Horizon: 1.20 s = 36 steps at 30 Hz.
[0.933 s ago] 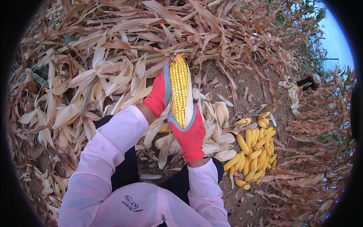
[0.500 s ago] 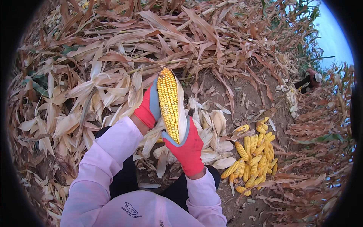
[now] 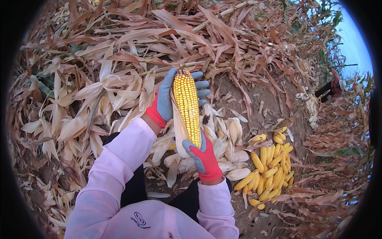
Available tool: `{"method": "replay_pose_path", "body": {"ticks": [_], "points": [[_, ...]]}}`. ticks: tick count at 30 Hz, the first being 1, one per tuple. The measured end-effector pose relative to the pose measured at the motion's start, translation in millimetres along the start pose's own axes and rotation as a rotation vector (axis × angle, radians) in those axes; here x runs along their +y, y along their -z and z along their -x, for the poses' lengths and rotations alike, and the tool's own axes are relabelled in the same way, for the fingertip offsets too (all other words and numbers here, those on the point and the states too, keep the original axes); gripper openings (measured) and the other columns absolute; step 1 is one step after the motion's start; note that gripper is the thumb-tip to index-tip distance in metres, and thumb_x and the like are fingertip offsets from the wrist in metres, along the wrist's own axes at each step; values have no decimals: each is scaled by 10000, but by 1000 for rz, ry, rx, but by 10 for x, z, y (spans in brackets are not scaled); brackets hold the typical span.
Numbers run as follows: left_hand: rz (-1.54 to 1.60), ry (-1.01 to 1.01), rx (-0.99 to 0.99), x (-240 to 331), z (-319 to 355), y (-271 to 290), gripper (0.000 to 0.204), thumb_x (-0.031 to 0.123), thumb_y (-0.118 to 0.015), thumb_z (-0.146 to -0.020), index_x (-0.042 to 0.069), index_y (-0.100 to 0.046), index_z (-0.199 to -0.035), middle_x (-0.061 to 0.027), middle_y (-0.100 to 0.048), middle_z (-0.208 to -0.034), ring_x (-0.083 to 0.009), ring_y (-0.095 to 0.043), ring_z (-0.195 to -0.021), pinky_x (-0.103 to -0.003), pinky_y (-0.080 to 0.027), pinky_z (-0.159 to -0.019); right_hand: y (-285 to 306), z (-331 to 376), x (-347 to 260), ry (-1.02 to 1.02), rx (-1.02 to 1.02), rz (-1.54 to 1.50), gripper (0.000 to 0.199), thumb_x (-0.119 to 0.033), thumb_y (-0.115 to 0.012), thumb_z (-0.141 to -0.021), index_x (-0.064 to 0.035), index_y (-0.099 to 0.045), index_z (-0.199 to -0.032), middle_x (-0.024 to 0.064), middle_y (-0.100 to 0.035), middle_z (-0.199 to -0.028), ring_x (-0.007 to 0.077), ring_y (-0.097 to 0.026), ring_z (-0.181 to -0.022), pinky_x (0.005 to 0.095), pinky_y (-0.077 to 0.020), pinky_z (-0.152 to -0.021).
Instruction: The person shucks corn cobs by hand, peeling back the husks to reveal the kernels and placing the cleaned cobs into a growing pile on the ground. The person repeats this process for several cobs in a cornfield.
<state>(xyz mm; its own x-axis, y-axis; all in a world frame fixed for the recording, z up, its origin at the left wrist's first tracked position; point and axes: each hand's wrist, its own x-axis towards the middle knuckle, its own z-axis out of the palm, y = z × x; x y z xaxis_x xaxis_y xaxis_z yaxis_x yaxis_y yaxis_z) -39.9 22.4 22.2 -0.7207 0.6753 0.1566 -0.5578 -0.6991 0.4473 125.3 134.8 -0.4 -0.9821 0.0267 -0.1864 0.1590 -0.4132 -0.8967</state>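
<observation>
A yellow ear of corn [image 3: 186, 101] stands nearly upright between my two gloved hands, kernels bare on the side facing me. Pale husk [image 3: 180, 126] still hangs along its left side. My left hand [image 3: 164, 99], in a red and grey glove, cradles the upper part from behind, its fingers stretched out past the right side of the cob. Round the lower end, my right hand [image 3: 203, 157] grips the cob and the base of the husk. Part of another yellow cob [image 3: 172, 147] shows low beside the loose husks.
Several husked cobs lie in a heap [image 3: 274, 169] on the soil to my right. Unhusked ears [image 3: 227, 133] lie just beyond my right hand. Dry stalks and leaves [image 3: 167, 36] cover the ground ahead and left. Another person [image 3: 333, 85] is at the far right.
The cob has turned, so the husk now hangs on its left instead of its right. My left fingers have spread out behind it, and both hands have shifted slightly right.
</observation>
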Motion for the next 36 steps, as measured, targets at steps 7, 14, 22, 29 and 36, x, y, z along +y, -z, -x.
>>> {"method": "replay_pose_path", "body": {"ticks": [7,14,22,29,36], "points": [[-102,-203,288,-107,-35,370,472,409,-413,-997,24,-558,-1228,-61,-661,-1022,-150,-648,-885,-293,-536,-817,-67,14,84,-4,-61,60,597,-97,-685,-810,-23,-435,-1347,26,-552,-1151,91,-545,-993,242,-470,-805],[-263,-277,420,-132,-64,316,425,404,-463,-990,49,-605,-1174,-20,-642,-1042,-93,-587,-877,-239,-478,-803,-176,-54,244,98,77,14,594,-201,-661,-879,-6,-397,-1375,55,-530,-1230,122,-505,-1094,268,-414,-928],[-1033,-354,285,-649,147,134,330,283,-578,-955,-32,-669,-985,13,-643,-821,-35,-501,-771,-233,-444,-694,25,-207,198,365,325,-73,570,-170,-643,-902,4,-385,-1380,83,-506,-1276,135,-517,-1114,261,-418,-943],[-811,-312,582,-368,28,-60,489,518,-530,-924,35,-600,-902,-7,-596,-731,-102,-564,-692,-270,-463,-634,398,-268,-46,462,286,-374,320,-270,-527,-960,4,-559,-1122,106,-631,-1037,214,-628,-942,357,-513,-865],[-127,-480,702,390,-33,368,310,495,-535,-925,188,-582,-939,34,-568,-830,-110,-548,-782,-310,-475,-744,1394,-296,-361,611,523,-604,461,-465,-548,-880,-30,-572,-1030,153,-645,-1029,312,-630,-951,450,-507,-883]]}}
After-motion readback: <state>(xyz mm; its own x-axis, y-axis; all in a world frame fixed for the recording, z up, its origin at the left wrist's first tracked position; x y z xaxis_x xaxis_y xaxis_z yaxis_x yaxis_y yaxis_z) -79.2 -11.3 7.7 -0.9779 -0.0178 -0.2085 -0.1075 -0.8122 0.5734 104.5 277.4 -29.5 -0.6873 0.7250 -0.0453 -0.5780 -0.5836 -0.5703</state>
